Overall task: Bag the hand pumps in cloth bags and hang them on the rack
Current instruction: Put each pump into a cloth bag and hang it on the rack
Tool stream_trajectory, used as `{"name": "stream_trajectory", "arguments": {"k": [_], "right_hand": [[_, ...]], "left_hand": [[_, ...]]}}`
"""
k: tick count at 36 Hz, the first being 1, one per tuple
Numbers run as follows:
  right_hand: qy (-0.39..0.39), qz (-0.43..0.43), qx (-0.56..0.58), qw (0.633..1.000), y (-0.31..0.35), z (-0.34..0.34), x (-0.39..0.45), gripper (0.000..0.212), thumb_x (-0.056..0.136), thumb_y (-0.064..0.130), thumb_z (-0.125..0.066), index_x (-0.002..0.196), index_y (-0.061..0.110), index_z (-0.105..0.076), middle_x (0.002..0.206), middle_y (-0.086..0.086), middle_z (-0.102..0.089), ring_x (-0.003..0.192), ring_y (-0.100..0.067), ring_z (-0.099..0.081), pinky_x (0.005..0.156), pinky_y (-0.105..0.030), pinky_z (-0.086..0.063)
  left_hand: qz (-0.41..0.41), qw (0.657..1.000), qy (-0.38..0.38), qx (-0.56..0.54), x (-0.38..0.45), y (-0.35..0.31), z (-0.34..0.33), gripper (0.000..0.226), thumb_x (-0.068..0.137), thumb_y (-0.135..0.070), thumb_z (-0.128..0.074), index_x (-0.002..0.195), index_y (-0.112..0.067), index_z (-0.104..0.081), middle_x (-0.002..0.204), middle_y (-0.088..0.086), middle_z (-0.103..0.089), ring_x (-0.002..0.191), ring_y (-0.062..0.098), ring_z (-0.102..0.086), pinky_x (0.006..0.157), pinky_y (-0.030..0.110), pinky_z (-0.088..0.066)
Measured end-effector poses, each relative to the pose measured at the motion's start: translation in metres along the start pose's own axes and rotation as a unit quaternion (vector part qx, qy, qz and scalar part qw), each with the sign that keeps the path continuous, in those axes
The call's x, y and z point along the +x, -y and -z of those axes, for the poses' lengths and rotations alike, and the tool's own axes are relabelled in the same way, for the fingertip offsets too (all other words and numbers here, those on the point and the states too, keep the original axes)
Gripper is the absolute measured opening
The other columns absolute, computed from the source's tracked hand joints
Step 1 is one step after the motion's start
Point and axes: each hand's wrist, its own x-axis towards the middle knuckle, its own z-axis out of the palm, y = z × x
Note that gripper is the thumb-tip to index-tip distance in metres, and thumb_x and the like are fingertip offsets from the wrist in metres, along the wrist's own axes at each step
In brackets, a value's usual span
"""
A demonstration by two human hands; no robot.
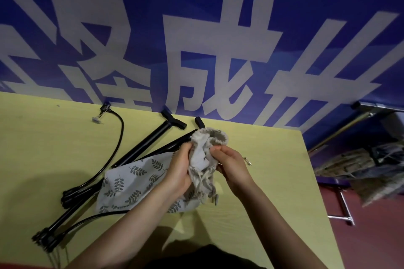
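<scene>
Pumps: two black ones, the far pump and the near pump, side by side on the table. Two bags: both hands, left and right, grip the plain bag; the leaf bag covers the near pump's middle.

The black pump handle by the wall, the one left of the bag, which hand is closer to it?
Left. The left hand grips the cloth bag on the side facing that pump handle, below and right of it. The right hand holds the bag's far side, farther away.
</scene>
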Motion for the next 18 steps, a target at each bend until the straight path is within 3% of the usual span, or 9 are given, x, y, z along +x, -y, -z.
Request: {"name": "stream_trajectory", "arguments": {"k": [3,6,8,11,14,15,18], "right_hand": [[0.032,-0.049,0.157,0.986,0.000,0.007,0.006,0.028,0.094,0.012,-0.046,0.109,-0.007,-0.061,0.112,-0.025,-0.063,0.098,-0.030,-0.062,0.088,-0.040,-0.051],[0.066,-0.106,0.330,0.936,0.006,0.019,0.006,0.034,0.099,0.012,-0.037,0.118,-0.004,-0.060,0.119,-0.020,-0.065,0.100,-0.028,-0.068,0.087,-0.038,-0.057],[0.077,-0.121,0.372,0.917,0.009,0.027,0.004,0.035,0.096,0.010,-0.037,0.116,-0.004,-0.062,0.117,-0.021,-0.066,0.096,-0.030,-0.070,0.084,-0.041,-0.057],[0.097,-0.117,0.374,0.915,0.010,0.037,0.000,0.042,0.090,0.013,-0.040,0.117,-0.007,-0.064,0.122,-0.025,-0.063,0.102,-0.037,-0.067,0.086,-0.047,-0.055],[0.115,-0.141,0.285,0.941,0.001,0.042,-0.005,0.051,0.096,0.034,-0.043,0.126,-0.004,-0.059,0.128,-0.024,-0.060,0.113,-0.037,-0.062,0.093,-0.043,-0.052],[0.118,-0.142,0.248,0.951,-0.003,0.041,-0.007,0.051,0.094,0.036,-0.048,0.126,-0.003,-0.059,0.127,-0.024,-0.060,0.112,-0.036,-0.062,0.091,-0.041,-0.053],[0.111,-0.152,0.225,0.956,-0.014,0.038,-0.008,0.036,0.087,0.026,-0.056,0.110,0.002,-0.071,0.117,-0.019,-0.067,0.100,-0.031,-0.067,0.086,-0.038,-0.055]], "left_hand": [[-0.012,0.996,0.078,0.038,-0.002,-0.006,0.005,0.040,0.095,-0.041,-0.047,0.112,-0.011,-0.067,0.110,0.014,-0.071,0.098,0.024,-0.069,0.083,0.034,-0.053],[-0.039,0.991,0.056,0.114,0.002,-0.012,0.018,0.048,0.075,-0.037,-0.066,0.113,-0.009,-0.065,0.108,0.013,-0.072,0.100,0.026,-0.069,0.085,0.034,-0.054],[-0.029,0.992,0.047,0.113,0.007,-0.017,0.026,0.045,0.078,-0.035,-0.067,0.113,-0.006,-0.066,0.107,0.014,-0.072,0.102,0.030,-0.068,0.092,0.041,-0.051],[-0.025,0.999,0.024,0.012,0.013,-0.027,0.037,0.029,0.094,-0.031,-0.054,0.105,-0.008,-0.068,0.104,0.012,-0.073,0.098,0.025,-0.068,0.092,0.039,-0.049],[-0.002,0.991,0.016,-0.133,0.019,-0.035,0.041,0.035,0.100,-0.031,-0.044,0.112,-0.004,-0.062,0.113,0.016,-0.068,0.107,0.025,-0.063,0.100,0.039,-0.045],[0.008,0.987,0.010,-0.162,0.018,-0.036,0.040,0.035,0.100,-0.031,-0.044,0.112,-0.004,-0.062,0.112,0.016,-0.068,0.105,0.025,-0.064,0.097,0.039,-0.048],[0.036,0.973,0.025,-0.228,0.019,-0.034,0.037,0.035,0.098,-0.022,-0.044,0.094,0.000,-0.070,0.089,0.017,-0.072,0.077,0.024,-0.072,0.066,0.034,-0.060]]}}
